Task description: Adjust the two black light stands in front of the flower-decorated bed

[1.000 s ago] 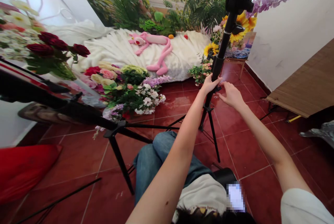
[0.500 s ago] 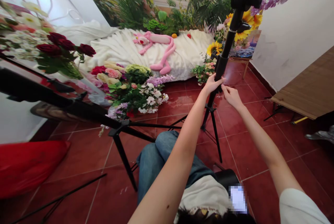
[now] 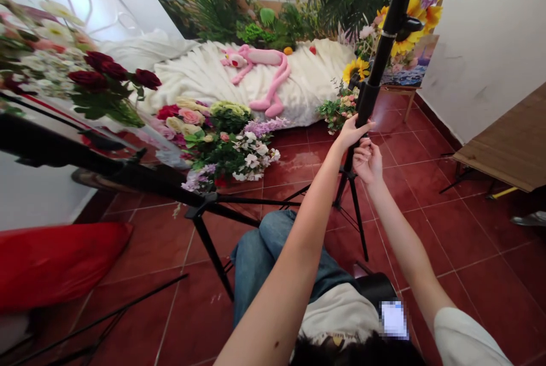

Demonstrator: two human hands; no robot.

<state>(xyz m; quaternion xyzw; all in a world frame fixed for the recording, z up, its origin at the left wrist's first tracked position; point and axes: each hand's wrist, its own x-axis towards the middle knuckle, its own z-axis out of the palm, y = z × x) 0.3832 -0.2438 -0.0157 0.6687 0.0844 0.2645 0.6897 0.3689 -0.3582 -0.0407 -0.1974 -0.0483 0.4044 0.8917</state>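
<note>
A black tripod (image 3: 370, 93) stands upright in front of me, right of centre, its legs spread on the red tiled floor. My left hand (image 3: 353, 132) is wrapped round its centre column, the thumb reaching across to the right. Just below, on the column's right side, my right hand (image 3: 367, 161) has its fingers curled in against the tripod. Thumb and fingertips are pinched together there, on a part too small and hidden to make out. The top of the tripod runs out of view at the upper edge.
Another black stand (image 3: 166, 187) slants across the left. Flower bunches (image 3: 226, 133) lie in front of a white draped bed (image 3: 196, 79) with a pink plush toy (image 3: 267, 58). A brown board (image 3: 507, 133) is at right, a red cloth (image 3: 55, 261) at left.
My right hand has turned and its fingers have curled in closer to the column. My left hand keeps its grip. The whole view has shifted slightly.
</note>
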